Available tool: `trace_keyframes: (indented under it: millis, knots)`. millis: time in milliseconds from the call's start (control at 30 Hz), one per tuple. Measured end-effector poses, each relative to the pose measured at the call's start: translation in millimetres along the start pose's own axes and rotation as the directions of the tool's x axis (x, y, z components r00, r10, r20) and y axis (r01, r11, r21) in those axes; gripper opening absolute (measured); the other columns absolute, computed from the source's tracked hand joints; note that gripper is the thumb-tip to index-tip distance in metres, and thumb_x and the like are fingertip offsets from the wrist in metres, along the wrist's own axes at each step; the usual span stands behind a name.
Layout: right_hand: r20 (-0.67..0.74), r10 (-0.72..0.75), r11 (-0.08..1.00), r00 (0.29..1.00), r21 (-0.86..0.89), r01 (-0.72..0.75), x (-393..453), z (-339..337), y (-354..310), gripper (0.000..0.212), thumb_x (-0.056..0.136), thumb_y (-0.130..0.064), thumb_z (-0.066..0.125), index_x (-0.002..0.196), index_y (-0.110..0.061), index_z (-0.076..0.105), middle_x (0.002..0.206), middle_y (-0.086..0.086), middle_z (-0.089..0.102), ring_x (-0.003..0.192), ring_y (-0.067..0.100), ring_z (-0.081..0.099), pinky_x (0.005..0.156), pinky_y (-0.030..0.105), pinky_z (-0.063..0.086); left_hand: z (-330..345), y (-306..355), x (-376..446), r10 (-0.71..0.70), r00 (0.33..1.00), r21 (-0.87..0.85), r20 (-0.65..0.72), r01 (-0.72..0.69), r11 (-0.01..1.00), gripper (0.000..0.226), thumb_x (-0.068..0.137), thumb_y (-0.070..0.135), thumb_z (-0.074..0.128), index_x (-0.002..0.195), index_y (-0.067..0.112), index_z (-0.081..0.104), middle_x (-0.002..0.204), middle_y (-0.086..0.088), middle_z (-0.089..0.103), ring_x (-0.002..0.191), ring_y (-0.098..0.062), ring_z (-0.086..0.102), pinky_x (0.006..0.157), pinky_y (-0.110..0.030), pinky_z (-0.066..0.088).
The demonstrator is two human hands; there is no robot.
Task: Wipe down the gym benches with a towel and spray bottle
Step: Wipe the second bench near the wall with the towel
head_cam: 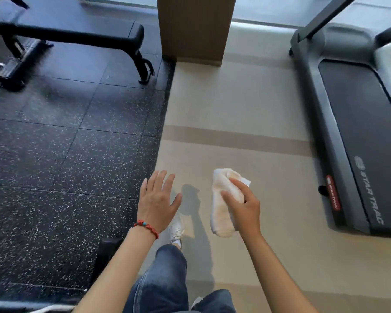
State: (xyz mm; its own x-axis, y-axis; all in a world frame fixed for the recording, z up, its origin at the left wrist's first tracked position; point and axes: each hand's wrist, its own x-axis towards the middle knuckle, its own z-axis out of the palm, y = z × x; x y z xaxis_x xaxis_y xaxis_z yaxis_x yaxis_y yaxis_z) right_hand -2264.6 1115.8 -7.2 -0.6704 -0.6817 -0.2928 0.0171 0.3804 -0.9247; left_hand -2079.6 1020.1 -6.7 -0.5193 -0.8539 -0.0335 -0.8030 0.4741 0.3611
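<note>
At the far left, a black flat gym bench (77,26) stands on the speckled rubber floor (54,154), well apart from the person. Its padded top looks smooth and firm, so a cloth should glide over it without catching; its steel legs suggest it is heavy and will stay put under wiping pressure.

Nearer, just left of centre, the left hand (157,199) hangs over the edge of the rubber floor with its fingers straight and spread, holding nothing. A red beaded bracelet (147,227) circles its wrist.

To its right, the right hand (244,206) holds a white towel (221,211) above the beige floor (235,109), thumb and fingers curled round its upper part while the lower part droops freely. The towel appears light, soft and limp. It will likely fold wherever it is unsupported, so bunching it into the palm, as it is roughly held now, would probably give a firmer pad for pressing on the bench than pinching a corner.

No spray bottle is in view.

At the far right, a Star Trac treadmill (359,132) sits on the beige floor.
</note>
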Motion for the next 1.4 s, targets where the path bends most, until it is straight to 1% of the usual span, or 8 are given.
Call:
trace_keyframes:
  millis: [67, 333, 533, 733, 933, 1100, 1200, 1400]
  knots:
    - [0.0, -0.003, 1.0, 1.0, 0.01, 0.003, 39.4, 22.5, -17.3, 0.037, 0.076, -0.019, 0.073, 0.097, -0.047, 0.062, 0.095, -0.026, 0.06, 0.081, -0.018, 0.055, 0.059, -0.001, 0.04, -6.9, -16.0, 43.1, -0.02, 1.0, -0.002, -0.014, 0.02, 1.0, 0.048, 0.088, 0.033, 0.055, 0.125, 0.002, 0.054, 0.132, -0.022, 0.052, 0.128, -0.04, 0.041, 0.103, -0.057, 0.031]
    - [0.034, 0.001, 1.0, 0.999, 0.025, -0.002, 156.8, 99.1, -78.1, 0.037, 0.076, -0.02, 0.072, 0.096, -0.049, 0.062, 0.099, -0.021, 0.062, 0.087, -0.011, 0.057, 0.071, 0.015, 0.046, -43.8, -77.1, 175.9, -0.073, 0.997, 0.059, -0.036, 0.075, 0.995, 0.051, 0.087, 0.028, 0.062, 0.131, 0.003, 0.05, 0.138, -0.021, 0.047, 0.131, -0.038, 0.037, 0.107, -0.056, 0.027]
    - [0.096, 0.001, 1.0, 0.995, -0.027, 0.002, 248.1, 145.7, -112.0, 0.036, 0.076, -0.022, 0.072, 0.103, -0.044, 0.064, 0.104, -0.013, 0.063, 0.093, 0.003, 0.059, 0.073, 0.02, 0.048, -53.1, -100.2, 263.7, -0.142, 0.989, 0.076, -0.03, 0.144, 0.987, 0.06, 0.087, 0.043, 0.034, 0.128, 0.003, 0.053, 0.133, -0.022, 0.051, 0.125, -0.039, 0.044, 0.103, -0.057, 0.032]
    - [0.207, -0.048, 0.996, 0.977, -0.058, 0.061, 357.0, 201.8, -155.1, 0.037, 0.078, -0.021, 0.071, 0.104, -0.046, 0.062, 0.105, -0.013, 0.061, 0.095, 0.007, 0.058, 0.08, 0.026, 0.048, -61.6, -125.8, 367.3, -0.191, 0.979, 0.095, -0.077, 0.198, 0.976, 0.051, 0.085, 0.027, 0.064, 0.128, 0.002, 0.052, 0.132, -0.023, 0.051, 0.125, -0.038, 0.045, 0.103, -0.055, 0.034]
    - [0.326, -0.106, 0.983, 0.939, -0.109, 0.149, 448.1, 259.3, -216.8, 0.035, 0.077, -0.019, 0.071, 0.1, -0.044, 0.061, 0.097, -0.021, 0.06, 0.084, -0.016, 0.054, 0.066, 0.0, 0.04, -92.3, -148.2, 452.8, -0.257, 0.952, 0.069, -0.169, 0.272, 0.96, 0.05, 0.08, 0.021, 0.071, 0.123, -0.001, 0.057, 0.126, -0.026, 0.055, 0.117, -0.041, 0.052, 0.097, -0.058, 0.039]
    - [0.365, -0.108, 0.983, 0.925, -0.102, 0.154, 499.7, 317.6, -249.0, 0.036, 0.078, -0.015, 0.071, 0.107, -0.034, 0.063, 0.101, -0.02, 0.06, 0.088, -0.01, 0.056, 0.076, 0.008, 0.039, -116.9, -185.1, 505.7, -0.32, 0.926, 0.064, -0.202, 0.338, 0.939, 0.048, 0.082, 0.027, 0.06, 0.121, -0.002, 0.058, 0.125, -0.026, 0.056, 0.116, -0.042, 0.053, 0.096, -0.058, 0.041]
    - [0.393, -0.106, 0.981, 0.913, -0.109, 0.161, 527.8, 363.6, -266.5, 0.037, 0.078, -0.013, 0.071, 0.108, -0.033, 0.063, 0.101, -0.02, 0.061, 0.091, -0.002, 0.056, 0.083, 0.018, 0.039, -128.0, -219.4, 543.1, -0.345, 0.91, 0.054, -0.232, 0.366, 0.929, 0.05, 0.08, 0.022, 0.071, 0.122, -0.002, 0.057, 0.126, -0.026, 0.056, 0.117, -0.041, 0.052, 0.098, -0.057, 0.038]
    - [0.37, -0.124, 0.981, 0.921, -0.095, 0.171, 589.6, 465.6, -305.5, 0.039, 0.077, -0.015, 0.071, 0.106, -0.038, 0.061, 0.099, -0.02, 0.06, 0.084, -0.005, 0.056, 0.075, 0.007, 0.039, -156.4, -304.2, 631.2, -0.331, 0.92, 0.047, -0.212, 0.348, 0.936, 0.049, 0.084, 0.028, 0.059, 0.123, -0.001, 0.056, 0.127, -0.025, 0.055, 0.119, -0.04, 0.051, 0.099, -0.056, 0.037]
